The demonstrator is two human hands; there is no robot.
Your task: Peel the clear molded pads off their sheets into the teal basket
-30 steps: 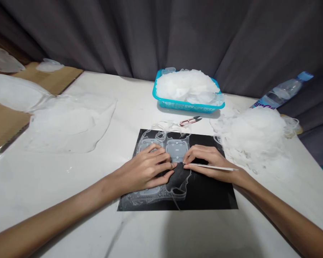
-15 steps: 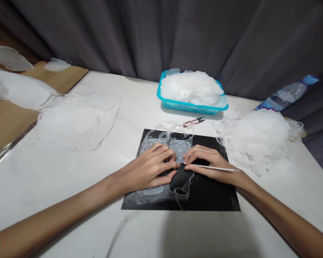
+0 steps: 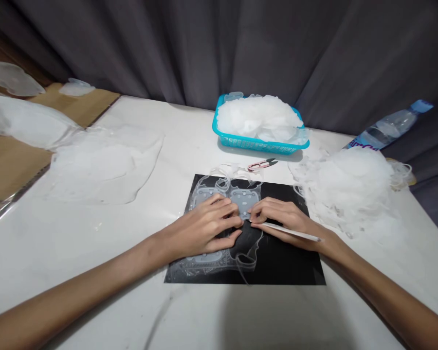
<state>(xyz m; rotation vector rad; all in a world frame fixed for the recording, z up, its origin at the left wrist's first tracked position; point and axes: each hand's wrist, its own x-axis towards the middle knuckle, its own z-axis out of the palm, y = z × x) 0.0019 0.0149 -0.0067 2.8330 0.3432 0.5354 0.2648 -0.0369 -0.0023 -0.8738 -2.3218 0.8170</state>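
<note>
A translucent moulded silicone sheet (image 3: 245, 197) with rounded panels lies on a black mat (image 3: 284, 265). My left hand (image 3: 213, 226) rests palm down on this sheet, fingers bent slightly and thumb apart, covering its middle. My right hand (image 3: 282, 218) pinches a slim white stick-like tool (image 3: 292, 232) at the lower edge of the upper right panel; its exact kind is unclear. Both hands' fingertips nearly meet there. Below them, a thin loose strip (image 3: 246, 262) of the clear material curls over the mat.
Behind the mat lie small pink-handled thread snips (image 3: 263, 165). A turquoise basket (image 3: 264, 145) holds heaped translucent pieces. More scraps (image 3: 354, 189) pile at right, near a tilted water bottle (image 3: 387, 126). At left, clear sheets (image 3: 105, 165) lie beside cardboard (image 3: 18, 163).
The rear end of the white tool has dipped slightly and its flat side shows broader. Both hands stay in nearly the same place, and the sheet has hardly moved.
</note>
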